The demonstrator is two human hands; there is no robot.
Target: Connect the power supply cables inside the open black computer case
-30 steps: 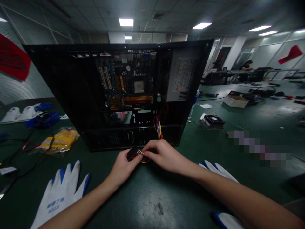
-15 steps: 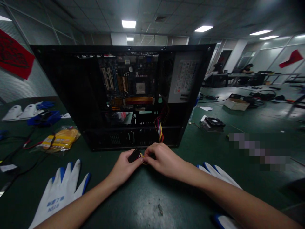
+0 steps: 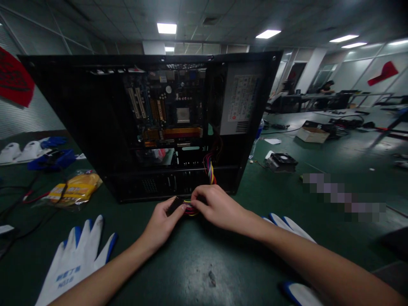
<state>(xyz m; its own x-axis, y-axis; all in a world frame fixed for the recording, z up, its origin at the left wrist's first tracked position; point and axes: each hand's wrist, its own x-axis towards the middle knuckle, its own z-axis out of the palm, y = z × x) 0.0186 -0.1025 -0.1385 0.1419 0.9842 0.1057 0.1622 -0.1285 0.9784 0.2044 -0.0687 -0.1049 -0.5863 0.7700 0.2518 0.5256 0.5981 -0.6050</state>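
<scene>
Black plug [image 3: 175, 205] is pinched between thumb and fingers of the left hand [image 3: 161, 220], just in front of the case [image 3: 76, 127] and near its lower edge. The right hand [image 3: 216, 207] is closed with its fingertips on the coloured wires [image 3: 210, 172], close behind the plug. These wires go up from the hands into the case, toward the power supply [image 3: 244, 97] in its upper right corner. The case stands on the green desk [image 3: 178, 263] with its open side toward the person, and the board [image 3: 188, 94] shows inside. One white-blue glove [image 3: 72, 257] lies beside the left forearm; the right forearm partly hides another.
</scene>
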